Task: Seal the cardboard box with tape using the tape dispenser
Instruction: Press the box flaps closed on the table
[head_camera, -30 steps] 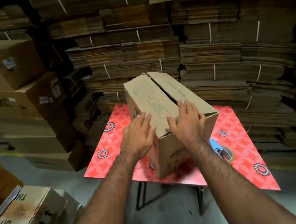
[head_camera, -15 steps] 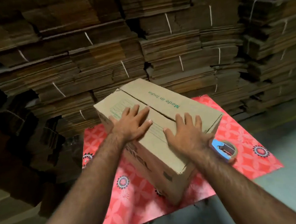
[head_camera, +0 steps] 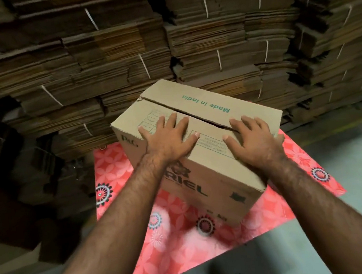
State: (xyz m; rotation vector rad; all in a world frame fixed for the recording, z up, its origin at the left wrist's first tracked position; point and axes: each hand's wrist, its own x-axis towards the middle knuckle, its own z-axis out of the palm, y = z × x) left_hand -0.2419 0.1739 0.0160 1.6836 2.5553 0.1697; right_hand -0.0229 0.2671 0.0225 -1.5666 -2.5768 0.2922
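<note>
On the red flowered counter (head_camera: 121, 164) I see the cardboard box (head_camera: 210, 178); my left hand (head_camera: 167, 140) and right hand (head_camera: 253, 143) lie flat on its near flap, each grip spread, holding nothing.

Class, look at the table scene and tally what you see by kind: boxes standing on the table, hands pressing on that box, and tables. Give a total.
Cardboard box on the table: 1
Hands on the box top, left hand and right hand: 2
Red patterned table: 1
Total: 4
</note>
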